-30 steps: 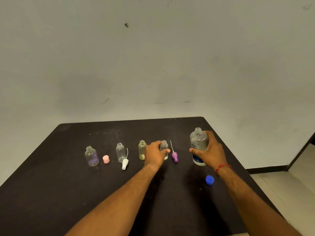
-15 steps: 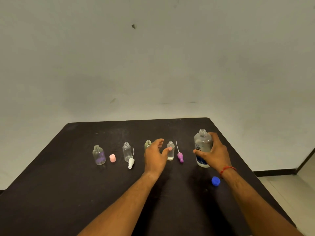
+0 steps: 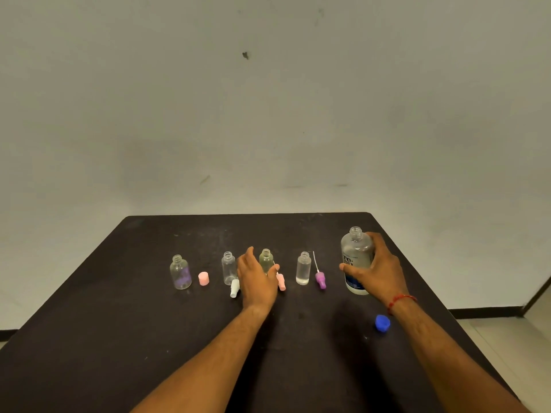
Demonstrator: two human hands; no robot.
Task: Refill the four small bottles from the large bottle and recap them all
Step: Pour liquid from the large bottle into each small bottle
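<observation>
Black tabletop: my left hand is hovering open, green bottle just ahead; right hand is gripping large bottle upright, approx. level w/ it.

Four small bottles stand uncapped in a row. The large bottle stands open at their right, its blue cap near.

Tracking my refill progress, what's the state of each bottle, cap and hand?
Purple-label bottle: uncapped.
Left clear bottle: uncapped.
Yellowish bottle: uncapped.
Right clear bottle: uncapped.
Large bottle: uncapped, gripped by right hand.
Left hand: open, by yellowish bottle.
Blue cap: off.
Pink cap: off.
White spray top: off, lying flat.
Pink spray top: off, lying flat.
Purple spray top: off, lying flat.
</observation>
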